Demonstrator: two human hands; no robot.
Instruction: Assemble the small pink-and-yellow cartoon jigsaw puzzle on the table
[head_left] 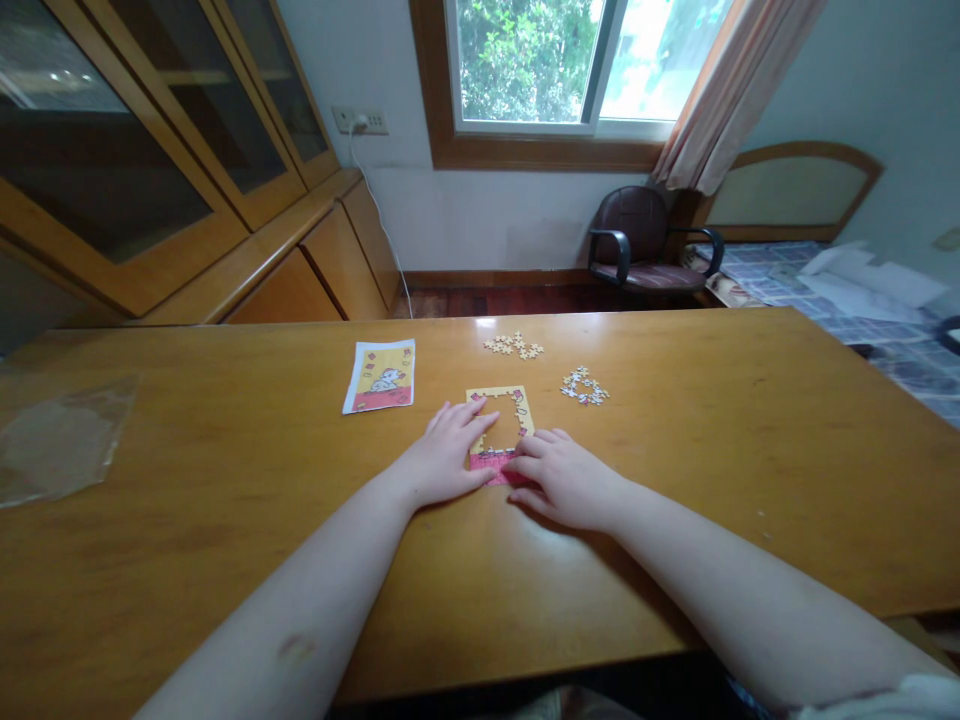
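Observation:
A partly joined jigsaw puzzle (495,470) lies flat on the wooden table, its border yellow at the top and pink at the bottom. Bare wood shows through its middle. Spread fingers of my left hand (448,455) rest along its left side, the thumb near the lower edge. My right hand (562,478) lies over its lower right corner, fingers stretched and slightly bent, covering part of the pink strip. No piece is visible in either hand. Beyond lie a pile of yellow puzzle pieces (516,346) and, to the right, a pile of whitish puzzle pieces (585,387).
A printed reference picture (384,376) lies left of the puzzle on the table (262,450). A clear plastic bag (64,435) is at the far left. Past the table stand a cabinet (300,200), an office chair (637,235) and a bed (817,280).

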